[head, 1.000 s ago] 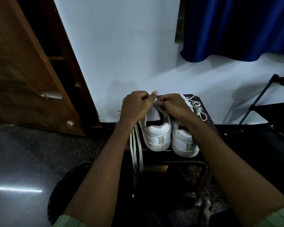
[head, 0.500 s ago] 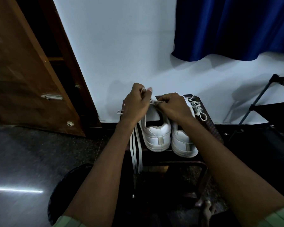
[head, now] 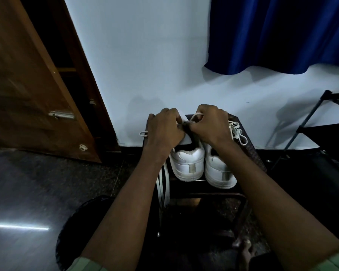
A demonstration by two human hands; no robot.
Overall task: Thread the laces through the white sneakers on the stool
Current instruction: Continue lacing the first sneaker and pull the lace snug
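Two white sneakers stand heel-toward-me on a dark stool (head: 250, 153): the left sneaker (head: 188, 163) and the right sneaker (head: 217, 171). My left hand (head: 164, 132) and my right hand (head: 211, 126) meet over the left sneaker's tongue, both pinching a white lace (head: 196, 115) that loops up above my right thumb. The eyelets are hidden under my fingers. Loose lace ends (head: 162, 184) hang off the stool's left edge. The right sneaker's lace (head: 237, 132) lies bunched beyond my right wrist.
The stool stands against a white wall (head: 145, 65). A wooden door (head: 27, 90) is at the left, a blue curtain (head: 282, 32) at the upper right, a black rack (head: 325, 130) at the right. A dark round seat (head: 76, 227) is below my left arm.
My left hand has dropped from its raised position onto the tongue. My right hand has risen and pulled a loop of lace upward.
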